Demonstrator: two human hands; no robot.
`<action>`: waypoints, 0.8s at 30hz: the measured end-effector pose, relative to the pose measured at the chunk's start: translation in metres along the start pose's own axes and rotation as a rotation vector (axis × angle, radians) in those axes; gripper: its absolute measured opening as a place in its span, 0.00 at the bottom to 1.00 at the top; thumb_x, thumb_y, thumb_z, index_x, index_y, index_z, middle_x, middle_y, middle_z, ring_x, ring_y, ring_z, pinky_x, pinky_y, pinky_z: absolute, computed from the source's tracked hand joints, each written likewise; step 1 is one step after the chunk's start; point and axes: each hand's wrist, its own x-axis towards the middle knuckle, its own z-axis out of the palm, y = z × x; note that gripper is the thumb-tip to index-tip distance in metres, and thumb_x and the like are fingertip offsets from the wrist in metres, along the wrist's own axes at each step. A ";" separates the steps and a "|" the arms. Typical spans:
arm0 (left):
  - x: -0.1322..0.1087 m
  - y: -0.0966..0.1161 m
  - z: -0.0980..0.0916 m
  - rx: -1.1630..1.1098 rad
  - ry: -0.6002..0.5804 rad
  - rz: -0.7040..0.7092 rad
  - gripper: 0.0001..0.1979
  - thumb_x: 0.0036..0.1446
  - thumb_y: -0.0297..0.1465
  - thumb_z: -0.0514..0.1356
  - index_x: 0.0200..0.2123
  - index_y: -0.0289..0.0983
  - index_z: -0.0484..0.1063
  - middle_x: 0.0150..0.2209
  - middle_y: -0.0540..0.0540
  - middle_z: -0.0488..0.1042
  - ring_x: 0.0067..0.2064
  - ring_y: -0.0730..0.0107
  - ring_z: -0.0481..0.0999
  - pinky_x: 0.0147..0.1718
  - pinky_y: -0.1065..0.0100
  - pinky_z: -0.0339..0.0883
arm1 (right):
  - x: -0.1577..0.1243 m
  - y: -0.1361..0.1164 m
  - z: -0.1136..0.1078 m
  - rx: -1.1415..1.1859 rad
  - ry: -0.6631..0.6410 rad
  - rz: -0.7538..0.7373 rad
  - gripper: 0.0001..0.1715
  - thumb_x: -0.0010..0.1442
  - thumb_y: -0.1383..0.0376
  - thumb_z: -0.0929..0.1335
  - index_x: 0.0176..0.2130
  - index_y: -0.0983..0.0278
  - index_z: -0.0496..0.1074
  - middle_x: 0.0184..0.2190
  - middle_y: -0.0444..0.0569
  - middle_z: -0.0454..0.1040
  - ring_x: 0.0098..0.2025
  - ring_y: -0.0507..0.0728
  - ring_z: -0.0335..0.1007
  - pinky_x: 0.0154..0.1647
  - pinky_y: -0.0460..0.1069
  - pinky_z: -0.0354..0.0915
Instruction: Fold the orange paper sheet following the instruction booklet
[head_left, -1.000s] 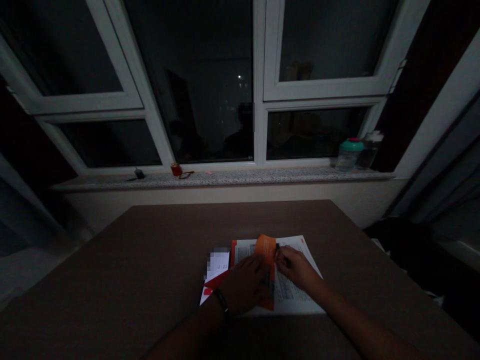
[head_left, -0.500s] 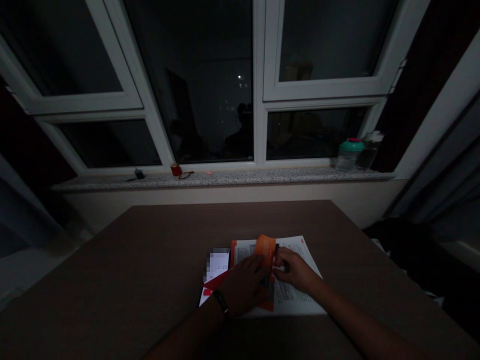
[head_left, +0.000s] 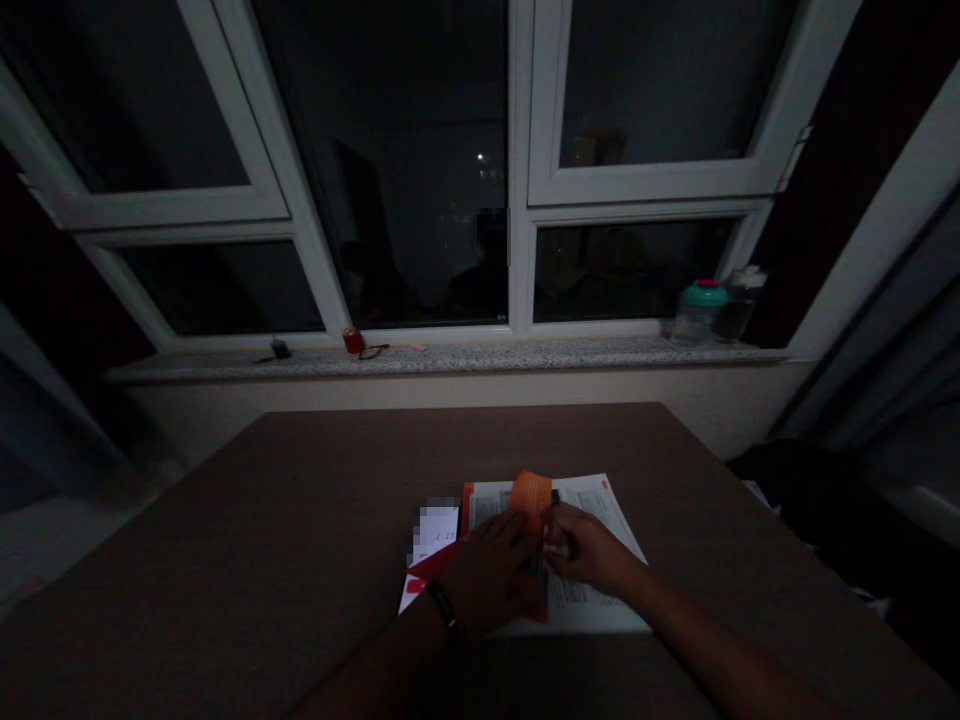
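An open booklet (head_left: 600,560) with white printed pages lies on the brown table (head_left: 285,540) in front of me. An orange page (head_left: 531,494) curls upward at its middle. My left hand (head_left: 484,575), with a dark band on the wrist, rests with its fingers flat on the left part of the booklet, touching the orange page. My right hand (head_left: 589,550) has its fingers curled and pinched at the orange page's edge. A white card with red marks (head_left: 431,545) lies just left of the booklet, partly under my left hand.
A stone windowsill (head_left: 450,358) runs behind the table below dark windows. On it stand a bottle with a green lid (head_left: 696,312), a clear bottle (head_left: 739,300), a small red object (head_left: 352,341) and a small dark object (head_left: 279,348). Dark bundles lie at the right (head_left: 810,500).
My right hand has slid a little left and nearer along the orange page. The left hand has hardly moved. The view has shifted slightly.
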 end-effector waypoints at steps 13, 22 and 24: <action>0.000 -0.001 0.001 0.004 0.057 -0.025 0.25 0.64 0.35 0.60 0.62 0.35 0.61 0.66 0.38 0.59 0.67 0.53 0.55 0.65 0.52 0.51 | 0.003 -0.009 -0.003 0.009 -0.063 -0.001 0.14 0.49 0.75 0.70 0.28 0.61 0.62 0.33 0.44 0.72 0.37 0.56 0.69 0.38 0.48 0.63; -0.001 0.003 -0.010 -0.063 0.053 0.025 0.25 0.62 0.36 0.62 0.60 0.38 0.61 0.61 0.40 0.64 0.63 0.53 0.60 0.63 0.53 0.54 | 0.004 0.000 0.004 -0.126 0.117 0.132 0.13 0.50 0.75 0.68 0.28 0.60 0.60 0.29 0.43 0.67 0.33 0.56 0.65 0.34 0.48 0.60; -0.001 0.002 -0.009 -0.048 0.039 0.037 0.26 0.62 0.36 0.62 0.61 0.40 0.61 0.62 0.41 0.63 0.64 0.52 0.59 0.63 0.52 0.52 | 0.004 0.001 0.002 -0.092 0.091 0.108 0.14 0.50 0.76 0.68 0.27 0.60 0.60 0.29 0.43 0.67 0.34 0.56 0.65 0.34 0.48 0.60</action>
